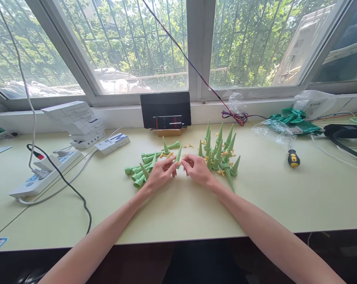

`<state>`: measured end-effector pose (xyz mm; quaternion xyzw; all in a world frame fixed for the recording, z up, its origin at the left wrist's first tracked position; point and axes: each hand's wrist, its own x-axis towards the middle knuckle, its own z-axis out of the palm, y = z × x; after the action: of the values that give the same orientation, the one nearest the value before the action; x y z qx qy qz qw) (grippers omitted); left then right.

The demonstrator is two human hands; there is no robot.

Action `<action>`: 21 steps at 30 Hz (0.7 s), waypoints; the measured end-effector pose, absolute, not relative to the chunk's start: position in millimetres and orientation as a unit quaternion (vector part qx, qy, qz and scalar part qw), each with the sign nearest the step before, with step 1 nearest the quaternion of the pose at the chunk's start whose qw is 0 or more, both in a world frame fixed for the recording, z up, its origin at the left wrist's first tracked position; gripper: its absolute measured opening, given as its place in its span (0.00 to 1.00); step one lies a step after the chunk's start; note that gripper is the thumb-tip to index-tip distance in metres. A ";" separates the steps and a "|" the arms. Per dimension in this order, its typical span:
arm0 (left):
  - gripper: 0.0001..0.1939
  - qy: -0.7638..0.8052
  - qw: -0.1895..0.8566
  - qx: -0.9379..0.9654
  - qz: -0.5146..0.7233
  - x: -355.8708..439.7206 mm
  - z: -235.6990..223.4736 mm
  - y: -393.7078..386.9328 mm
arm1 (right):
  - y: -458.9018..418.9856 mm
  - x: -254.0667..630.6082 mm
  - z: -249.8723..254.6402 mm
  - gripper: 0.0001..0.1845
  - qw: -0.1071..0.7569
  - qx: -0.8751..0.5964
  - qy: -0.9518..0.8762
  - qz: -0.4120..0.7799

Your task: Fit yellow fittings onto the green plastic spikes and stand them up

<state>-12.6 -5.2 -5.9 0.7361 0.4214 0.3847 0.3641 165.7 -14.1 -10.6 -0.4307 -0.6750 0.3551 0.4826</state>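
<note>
My left hand [163, 171] is closed around a green plastic watering spike [178, 152], its point facing up. Against the lower part of that spike, my right hand [196, 167] pinches a small yellow valve [180, 163], partly covered by the fingertips. To the right of my hands stands a group of green spikes [217, 154] with yellow valves fitted; one lies tipped toward me. Left of my left hand lie several green tubes [139, 179] and a few more spikes [165, 146]. Loose yellow valves [190, 145] are scattered beyond my fingers.
A tablet [165, 106] and a phone [167, 122] lean on a stand by the window. On the left are stacked white boxes [77, 122] and a power strip [48, 173] with cables. A screwdriver [293, 157], plastic wrapping [296, 122] and a black headset [344, 138] lie right.
</note>
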 end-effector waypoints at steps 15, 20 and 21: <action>0.30 0.418 0.398 0.703 0.415 -11.5 -5.9 -3.9 | -12.9 165.2 -10.9 0.09 0.496 -0.419 -0.652 0.392; 0.29 0.399 0.415 0.695 0.431 -11.8 -8.5 -2.3 | -11.6 166.6 -9.6 0.11 0.506 -0.398 -0.608 0.465; 0.29 0.392 0.418 0.693 0.436 -11.8 -9.0 -2.0 | -11.3 166.8 -9.1 0.12 0.507 -0.394 -0.594 0.484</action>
<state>-11.8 -2.0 -9.0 0.6934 0.3923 0.4362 0.4184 166.8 -11.3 -9.1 -0.3945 -0.5940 0.4842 0.5070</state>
